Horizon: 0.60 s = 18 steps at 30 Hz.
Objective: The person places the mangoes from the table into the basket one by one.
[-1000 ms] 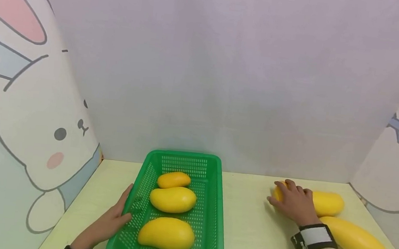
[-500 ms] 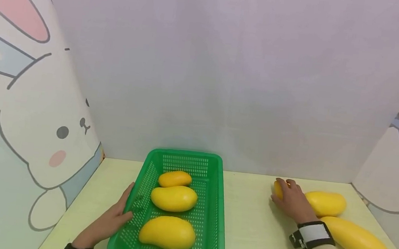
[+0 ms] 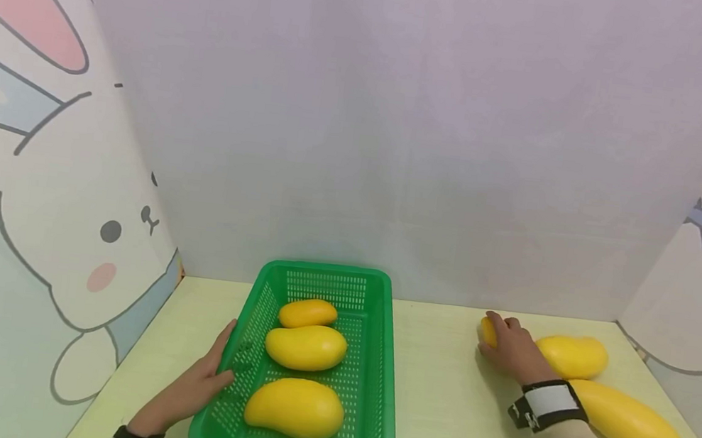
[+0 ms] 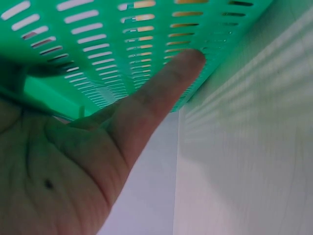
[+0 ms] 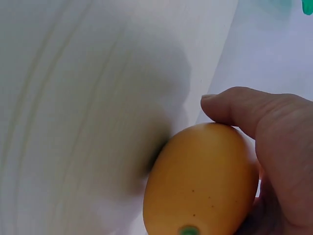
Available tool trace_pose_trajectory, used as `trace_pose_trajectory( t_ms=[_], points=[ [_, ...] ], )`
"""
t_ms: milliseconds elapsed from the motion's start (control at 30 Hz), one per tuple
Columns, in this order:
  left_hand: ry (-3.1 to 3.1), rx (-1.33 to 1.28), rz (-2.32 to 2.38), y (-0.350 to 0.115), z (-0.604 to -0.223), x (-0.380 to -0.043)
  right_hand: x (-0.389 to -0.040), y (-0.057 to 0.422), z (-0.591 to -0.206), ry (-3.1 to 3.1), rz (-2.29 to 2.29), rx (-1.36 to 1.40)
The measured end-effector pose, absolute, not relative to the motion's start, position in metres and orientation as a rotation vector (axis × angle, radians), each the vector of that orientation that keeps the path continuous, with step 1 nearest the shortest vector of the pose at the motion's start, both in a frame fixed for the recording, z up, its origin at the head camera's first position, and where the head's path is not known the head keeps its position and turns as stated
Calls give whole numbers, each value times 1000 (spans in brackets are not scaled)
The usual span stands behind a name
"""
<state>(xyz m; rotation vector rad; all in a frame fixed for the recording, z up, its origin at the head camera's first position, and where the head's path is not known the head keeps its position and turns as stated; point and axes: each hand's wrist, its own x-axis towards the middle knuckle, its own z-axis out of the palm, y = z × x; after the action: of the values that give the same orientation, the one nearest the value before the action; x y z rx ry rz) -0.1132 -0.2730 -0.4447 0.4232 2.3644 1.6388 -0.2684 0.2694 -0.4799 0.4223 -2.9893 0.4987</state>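
My left hand (image 3: 195, 381) holds the left side wall of a green plastic basket (image 3: 389, 394), thumb over the rim and fingers along the outside. In the left wrist view one finger (image 4: 161, 93) lies straight against the slotted wall. Three yellow mangoes of differing size lie inside: a small one (image 3: 307, 314), a middle one (image 3: 305, 348) and a large one (image 3: 295, 409). At the right, my right hand (image 3: 517, 352) grips a small orange-yellow mango (image 5: 203, 176), which is mostly covered in the head view. Its green stem end shows in the right wrist view.
Right of my right hand lie a thick yellow fruit (image 3: 573, 356) and a longer yellow fruit (image 3: 628, 423) with a pointed tip. The pale table (image 3: 433, 413) ends at a plain back wall (image 3: 397, 145). Cartoon-printed panels (image 3: 54, 231) stand at both sides.
My right hand's spread fingers have drawn in around the small mango, and the hand has shifted slightly. The left hand stays on the basket.
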Motion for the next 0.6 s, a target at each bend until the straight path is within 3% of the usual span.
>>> trace_pose_trajectory(
  t_ms=[600],
  points=[
    [2331,431,1666,-275,-447,-116,-276,270,-481,-3047,463,422]
  ],
)
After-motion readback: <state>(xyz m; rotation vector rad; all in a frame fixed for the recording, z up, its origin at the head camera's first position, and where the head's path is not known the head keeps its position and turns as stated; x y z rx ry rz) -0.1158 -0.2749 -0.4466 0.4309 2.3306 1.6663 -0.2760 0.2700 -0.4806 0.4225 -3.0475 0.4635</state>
